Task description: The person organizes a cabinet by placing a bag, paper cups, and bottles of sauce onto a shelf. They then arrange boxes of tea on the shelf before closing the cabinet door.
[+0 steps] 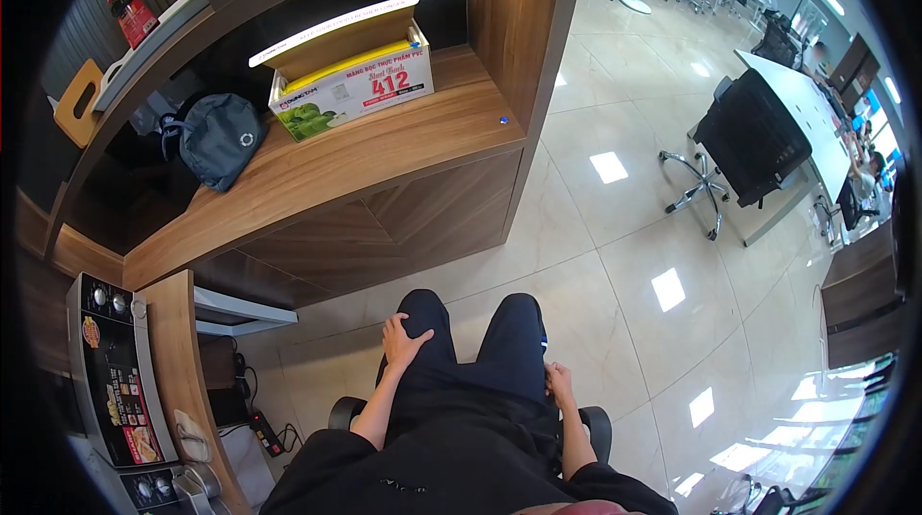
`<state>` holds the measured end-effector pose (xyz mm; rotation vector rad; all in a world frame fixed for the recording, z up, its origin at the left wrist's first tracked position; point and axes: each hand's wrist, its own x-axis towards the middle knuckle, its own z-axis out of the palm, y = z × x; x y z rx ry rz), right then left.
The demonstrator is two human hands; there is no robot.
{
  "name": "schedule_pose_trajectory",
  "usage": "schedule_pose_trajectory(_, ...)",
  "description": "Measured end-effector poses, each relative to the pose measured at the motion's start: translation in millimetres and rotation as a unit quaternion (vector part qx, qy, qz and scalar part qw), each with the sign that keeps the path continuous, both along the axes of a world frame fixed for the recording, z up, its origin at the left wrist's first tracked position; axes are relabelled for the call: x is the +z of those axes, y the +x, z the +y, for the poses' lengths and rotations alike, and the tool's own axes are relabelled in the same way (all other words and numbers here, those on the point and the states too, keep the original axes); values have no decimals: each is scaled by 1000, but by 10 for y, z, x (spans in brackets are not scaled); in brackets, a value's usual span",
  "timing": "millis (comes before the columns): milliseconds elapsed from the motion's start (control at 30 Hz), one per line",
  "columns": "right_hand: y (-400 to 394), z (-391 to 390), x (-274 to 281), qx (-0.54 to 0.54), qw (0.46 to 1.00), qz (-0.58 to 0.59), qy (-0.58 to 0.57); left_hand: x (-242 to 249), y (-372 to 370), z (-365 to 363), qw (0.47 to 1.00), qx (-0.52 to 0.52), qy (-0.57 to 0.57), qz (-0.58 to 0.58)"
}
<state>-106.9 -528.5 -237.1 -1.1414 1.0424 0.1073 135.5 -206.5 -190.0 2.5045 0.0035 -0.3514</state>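
I am seated, with both hands low at my legs. My left hand (405, 342) lies on my left thigh with the thumb and fingers apart, holding nothing. My right hand (558, 382) hangs beside my right thigh, its fingers curled in; anything inside them is hidden. In front of me, out of reach of both hands as they are, a food wrap box (360, 87) stands on the wooden shelf (384, 169) with its lid up and yellow showing inside. A grey-blue pouch (223, 140) leans to its left.
A small blue object (503, 119) sits near the shelf's right end. At the left are an oven-like appliance (117, 361) and a power strip (267, 433) with cables. A black office chair (754, 135) and white desk (802, 116) stand right; people sit farther back.
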Motion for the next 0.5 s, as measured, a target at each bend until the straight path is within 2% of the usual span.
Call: schedule_pose_trajectory(500,39,59,-53,-23,999,14,-33,-30,-38,191,999,24,-24,-20)
